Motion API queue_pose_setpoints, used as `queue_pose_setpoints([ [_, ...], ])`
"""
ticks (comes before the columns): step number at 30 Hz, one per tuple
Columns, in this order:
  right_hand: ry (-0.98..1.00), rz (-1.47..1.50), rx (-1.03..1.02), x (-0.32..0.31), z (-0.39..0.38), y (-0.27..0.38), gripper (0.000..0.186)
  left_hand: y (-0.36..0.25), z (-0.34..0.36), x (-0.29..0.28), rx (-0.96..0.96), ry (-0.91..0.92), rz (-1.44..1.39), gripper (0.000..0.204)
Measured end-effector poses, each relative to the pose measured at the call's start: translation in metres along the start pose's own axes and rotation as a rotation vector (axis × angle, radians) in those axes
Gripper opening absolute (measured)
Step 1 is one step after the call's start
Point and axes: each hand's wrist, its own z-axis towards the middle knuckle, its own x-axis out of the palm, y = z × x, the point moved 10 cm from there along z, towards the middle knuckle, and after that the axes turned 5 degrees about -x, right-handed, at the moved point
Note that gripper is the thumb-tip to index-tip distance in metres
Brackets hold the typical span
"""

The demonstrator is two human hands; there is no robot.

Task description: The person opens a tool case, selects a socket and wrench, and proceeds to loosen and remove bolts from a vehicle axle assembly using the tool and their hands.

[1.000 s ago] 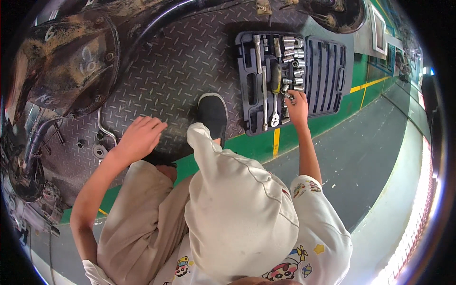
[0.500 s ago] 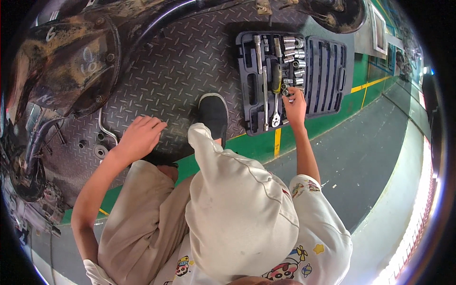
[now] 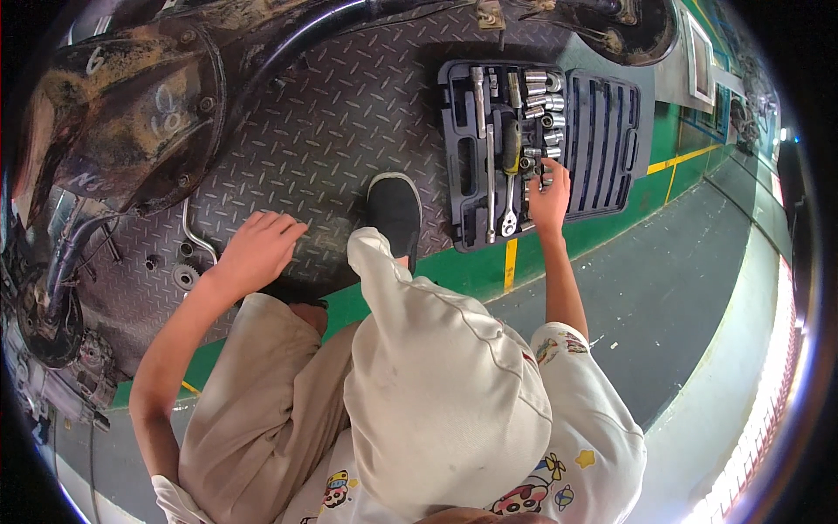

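Sockets (image 3: pixel 555 103) of bright metal are ranged in rows within a dark plastic case (image 3: pixel 454 144), which is laid open right of the upper centre of the frame; its ribbed lid (image 3: pixel 602 144) is folded out to the right; the lower sockets are reached by the right hand (image 3: pixel 548 199), whose fingers are bent down among them; whether one is pinched cannot be told, as the fingertips are partly hidden; left of the sockets, a ratchet (image 3: pixel 512 150) with a yellow and black handle is seated, its head pointed toward the lower edge; beside it a long metal bar (image 3: pixel 491 183) is set. The left hand (image 3: pixel 260 249) is held left of centre, its fingers loosely bent and kept side by side; its palm is hidden, so whether anything is gripped cannot be told; near it, toward the left edge, a toothed gear (image 3: pixel 185 276) is laid on patterned metal plate (image 3: pixel 323 148), on which a dark shoe (image 3: pixel 394 214) is planted at mid-frame.
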Motion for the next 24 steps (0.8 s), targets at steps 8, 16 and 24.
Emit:
queue_pose_setpoints([
  [8, 0.031, -0.151, -0.294, 0.002, 0.021, 0.048, 0.034, 0.0, -0.001, -0.001, 0.013, -0.023, 0.053, 0.035],
  [16, 0.07, -0.272, -0.25, 0.012, 0.026, 0.035, 0.037, 0.001, -0.002, 0.001, 0.006, 0.008, 0.06, 0.034],
  [24, -0.141, -0.273, -0.392, -0.002, 0.086, 0.075, 0.046, 0.0, -0.001, 0.003, 0.012, 0.011, 0.059, 0.035],
])
